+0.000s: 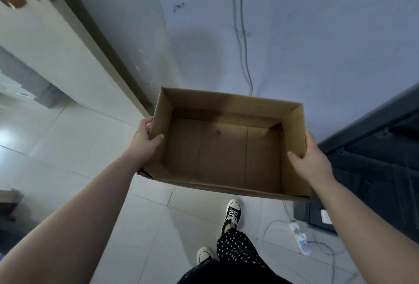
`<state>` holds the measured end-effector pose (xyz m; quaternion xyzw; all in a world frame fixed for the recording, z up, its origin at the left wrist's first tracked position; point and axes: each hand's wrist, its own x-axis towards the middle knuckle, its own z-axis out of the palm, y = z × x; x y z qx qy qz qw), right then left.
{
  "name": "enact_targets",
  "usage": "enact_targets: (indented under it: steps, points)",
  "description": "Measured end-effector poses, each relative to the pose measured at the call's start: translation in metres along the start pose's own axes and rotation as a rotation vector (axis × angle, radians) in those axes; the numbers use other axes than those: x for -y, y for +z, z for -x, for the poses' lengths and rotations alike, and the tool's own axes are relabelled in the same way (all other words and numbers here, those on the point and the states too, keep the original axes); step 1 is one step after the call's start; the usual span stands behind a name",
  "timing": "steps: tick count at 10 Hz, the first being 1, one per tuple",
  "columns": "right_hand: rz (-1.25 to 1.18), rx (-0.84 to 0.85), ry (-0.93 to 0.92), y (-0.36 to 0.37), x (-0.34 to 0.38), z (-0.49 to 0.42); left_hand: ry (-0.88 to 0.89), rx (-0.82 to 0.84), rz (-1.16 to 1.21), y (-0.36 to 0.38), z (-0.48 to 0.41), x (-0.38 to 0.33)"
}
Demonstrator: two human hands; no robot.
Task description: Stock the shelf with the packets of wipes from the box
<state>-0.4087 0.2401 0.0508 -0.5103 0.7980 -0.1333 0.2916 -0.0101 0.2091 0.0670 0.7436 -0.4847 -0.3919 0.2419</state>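
An open brown cardboard box (226, 107) is held above the pale tiled floor (140, 215): left hand (145, 141) grips its 9 o'clock wall, right hand (310, 159) its 3 o'clock wall, thumbs inside; blurred white shelving (45, 41), possibly, at 10 o'clock

Bare forearms (90, 204), black trousers (235, 252) with white dots, black canvas sneakers (232, 218), white laces (231, 213) and toe caps (233, 204)

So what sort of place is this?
Probably a plain back room or storeroom: a bare grey wall with a cable running down it, a power strip on the tiled floor, and the empty cardboard box being carried.
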Motion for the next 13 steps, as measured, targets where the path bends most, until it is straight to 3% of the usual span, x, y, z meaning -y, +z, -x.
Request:
enact_targets:
  steps: [4, 7, 9, 11, 13]
  points:
    - [-0.118, 0.190, 0.065, 0.043, 0.021, -0.118, -0.094, 0.040, -0.106, 0.037, -0.129, -0.011]
    - [-0.183, 0.118, 0.162, 0.079, 0.025, -0.160, -0.021, 0.040, -0.143, 0.052, -0.192, -0.016]
    - [-0.153, 0.127, 0.197, 0.085, 0.027, -0.168, 0.016, 0.043, -0.193, 0.056, -0.198, -0.011]
    - [-0.035, 0.204, 0.183, 0.068, 0.033, -0.163, 0.051, 0.186, -0.423, 0.040, -0.204, -0.019]
    - [0.055, 0.143, 0.118, 0.042, 0.061, -0.146, 0.224, 0.214, -0.449, 0.024, -0.195, -0.052]
